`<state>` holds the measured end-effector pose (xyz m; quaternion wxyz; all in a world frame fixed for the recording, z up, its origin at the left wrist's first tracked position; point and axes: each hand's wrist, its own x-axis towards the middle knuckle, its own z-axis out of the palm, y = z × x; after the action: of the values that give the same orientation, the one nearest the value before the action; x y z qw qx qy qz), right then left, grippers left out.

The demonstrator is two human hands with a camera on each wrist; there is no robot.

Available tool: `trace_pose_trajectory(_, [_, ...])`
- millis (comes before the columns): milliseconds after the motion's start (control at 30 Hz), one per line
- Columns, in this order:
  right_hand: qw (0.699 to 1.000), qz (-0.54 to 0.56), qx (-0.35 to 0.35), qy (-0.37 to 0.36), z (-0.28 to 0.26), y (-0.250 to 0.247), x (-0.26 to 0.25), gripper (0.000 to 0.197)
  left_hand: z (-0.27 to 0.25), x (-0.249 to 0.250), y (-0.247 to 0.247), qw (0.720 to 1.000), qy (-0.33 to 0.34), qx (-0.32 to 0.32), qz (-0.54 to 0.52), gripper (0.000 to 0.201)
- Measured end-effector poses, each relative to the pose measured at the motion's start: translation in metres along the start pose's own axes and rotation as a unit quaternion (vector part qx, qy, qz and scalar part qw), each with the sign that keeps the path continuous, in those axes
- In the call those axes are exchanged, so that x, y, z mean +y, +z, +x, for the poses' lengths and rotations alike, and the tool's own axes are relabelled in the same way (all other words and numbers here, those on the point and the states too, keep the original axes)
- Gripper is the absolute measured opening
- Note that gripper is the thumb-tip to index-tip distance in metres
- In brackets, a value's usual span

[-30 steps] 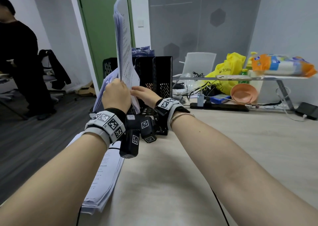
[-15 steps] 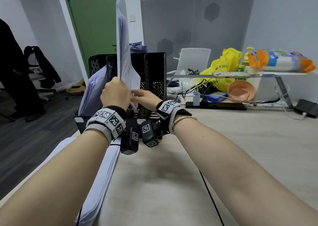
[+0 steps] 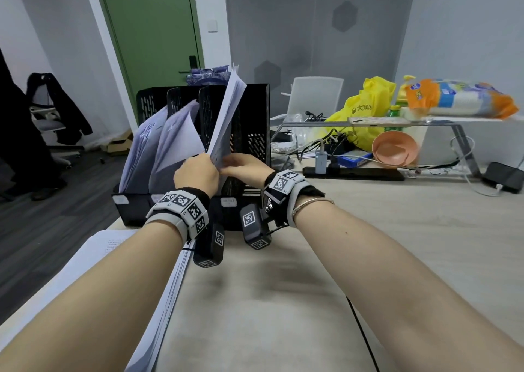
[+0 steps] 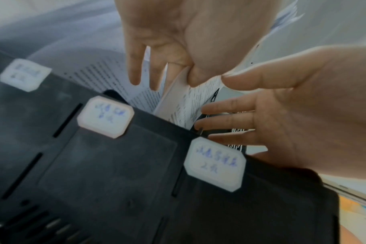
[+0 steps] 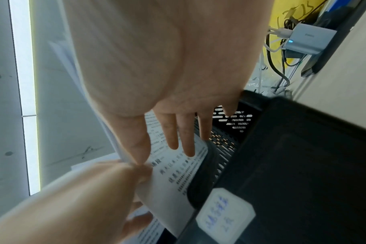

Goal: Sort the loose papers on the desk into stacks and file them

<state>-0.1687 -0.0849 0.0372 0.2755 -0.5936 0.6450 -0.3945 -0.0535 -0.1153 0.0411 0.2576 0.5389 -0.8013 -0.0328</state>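
Note:
A black three-slot file rack [image 3: 255, 110] stands at the desk's far left, with papers leaning in its left and middle slots. My left hand [image 3: 195, 173] pinches the lower edge of a thick stack of printed sheets [image 3: 226, 116], which tilts right with its bottom inside the rightmost slot. My right hand [image 3: 243, 167] lies with straight fingers against the stack's right face. In the left wrist view the left hand [image 4: 167, 49] pinches the stack [image 4: 173, 99] above the labelled rack [image 4: 115, 165]. The right wrist view shows flat right fingers [image 5: 184, 140] on the printed page [image 5: 171, 181].
Another pile of papers [image 3: 93, 258] lies on the desk edge under my left forearm. At the back right are a power strip [image 3: 354, 173], a peach bowl [image 3: 394, 150], a yellow bag [image 3: 368, 105] and a shelf riser [image 3: 459, 133]. A person in black stands at far left.
The stack, held upright high above the rack before, has come down and tilted right into the rightmost slot. Both hands moved down with it.

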Motion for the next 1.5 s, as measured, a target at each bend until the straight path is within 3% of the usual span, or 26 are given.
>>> trace_pose_trajectory(167, [1.000,-0.006,0.011,-0.009,-0.009,-0.002,-0.001,0.038,0.000,-0.012,0.011,0.996,-0.021,-0.072,0.053,0.030])
trace_pose_trajectory(300, [1.000,-0.009,0.021,-0.005,-0.011,-0.005,-0.001,0.041,0.002,-0.022,0.014,0.985,-0.012,-0.100,0.139,0.032])
trace_pose_trajectory(400, [1.000,-0.013,0.019,-0.009,-0.013,-0.007,-0.003,0.043,0.000,-0.026,0.017,0.981,-0.023,-0.127,0.143,0.033])
trace_pose_trajectory(667, [0.997,-0.044,0.058,-0.004,-0.026,-0.006,-0.004,0.051,-0.018,-0.024,0.008,0.997,-0.039,-0.060,-0.002,0.052])
trace_pose_trajectory(900, [0.992,-0.054,0.110,0.010,-0.054,-0.004,-0.013,0.051,-0.035,-0.034,-0.026,0.999,-0.016,-0.032,-0.018,0.037])
trace_pose_trajectory(1000, [0.985,-0.058,0.160,-0.007,-0.068,0.004,-0.018,0.040,-0.042,-0.042,-0.043,0.999,0.005,-0.036,-0.021,0.024])
trace_pose_trajectory(1100, [0.980,-0.057,0.189,-0.013,-0.083,0.018,-0.021,0.029,-0.050,-0.056,-0.057,0.998,-0.001,-0.056,-0.034,0.029])
trace_pose_trajectory(1333, [0.986,-0.082,0.146,-0.005,-0.114,0.051,-0.035,0.024,-0.074,-0.102,-0.073,0.995,-0.059,-0.077,0.009,0.026])
trace_pose_trajectory(1500, [0.991,-0.117,0.043,0.038,-0.129,0.085,-0.042,0.029,-0.093,-0.136,-0.070,0.989,-0.125,-0.076,0.013,0.012])
